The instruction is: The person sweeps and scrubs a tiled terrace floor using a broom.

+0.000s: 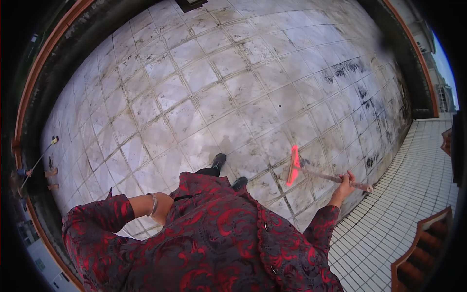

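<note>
Our right grip (346, 185) wraps the pole (321, 174) near its free end; the red head (294, 168) is on or just above the tiled floor (253, 92), right of our feet. Our left hand (164, 209) is at our waist; how open, we cannot tell. We judge a sweeping stroke in hand, calling next for the head flat.

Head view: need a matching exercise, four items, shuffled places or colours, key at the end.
1. Right hand
2. Left hand
3. Floor tool's head
4. Wrist bangle

A. Bright pinkish red
B. Silver-coloured
C. Wrapped around the pole
D. At the side of the patterned jacket, fingers hidden

Pairs: 1-C, 2-D, 3-A, 4-B
</note>
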`<action>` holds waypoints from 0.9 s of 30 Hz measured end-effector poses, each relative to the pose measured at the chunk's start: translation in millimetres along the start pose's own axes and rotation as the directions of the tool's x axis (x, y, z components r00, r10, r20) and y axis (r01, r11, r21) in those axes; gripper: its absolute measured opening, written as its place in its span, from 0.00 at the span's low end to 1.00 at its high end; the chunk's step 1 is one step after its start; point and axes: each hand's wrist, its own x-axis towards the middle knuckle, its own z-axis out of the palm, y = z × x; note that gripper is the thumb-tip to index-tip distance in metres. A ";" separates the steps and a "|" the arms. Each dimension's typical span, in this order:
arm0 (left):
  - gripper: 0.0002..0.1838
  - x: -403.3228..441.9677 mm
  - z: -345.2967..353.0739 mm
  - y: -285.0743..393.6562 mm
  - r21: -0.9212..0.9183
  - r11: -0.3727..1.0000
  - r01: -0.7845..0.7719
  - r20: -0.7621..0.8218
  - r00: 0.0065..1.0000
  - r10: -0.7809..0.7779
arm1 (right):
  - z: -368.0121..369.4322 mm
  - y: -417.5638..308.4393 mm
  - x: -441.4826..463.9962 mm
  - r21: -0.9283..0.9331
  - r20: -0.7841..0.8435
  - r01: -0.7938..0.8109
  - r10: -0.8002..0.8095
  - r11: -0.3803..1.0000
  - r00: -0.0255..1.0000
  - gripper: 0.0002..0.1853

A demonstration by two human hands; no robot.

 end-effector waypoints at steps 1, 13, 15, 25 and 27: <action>0.28 -0.1 6.7 -7.4 0.004 1.000 -0.007 -0.011 1.000 0.007 | 0.8 -0.2 0.5 -0.010 -0.002 0.004 -0.004 1.000 1.000 0.11; 0.16 12.2 40.6 -57.1 0.295 0.954 0.044 0.113 0.990 -0.081 | 11.5 11.6 14.7 -0.006 -0.084 0.022 -0.023 1.000 0.996 0.06; 0.16 15.1 47.6 -56.9 0.365 0.928 0.073 0.173 0.974 -0.144 | 14.8 12.1 17.5 0.003 -0.080 0.042 -0.041 0.999 0.996 0.05; 0.16 50.2 23.1 -14.2 0.118 0.960 0.253 0.022 0.966 -0.257 | 9.3 22.6 17.4 0.080 -0.022 -0.019 0.021 0.997 1.000 0.05; 0.16 61.8 24.8 -3.2 0.083 0.959 0.272 -0.008 0.962 -0.272 | 8.9 19.3 12.8 0.082 0.000 -0.018 0.018 0.996 1.000 0.05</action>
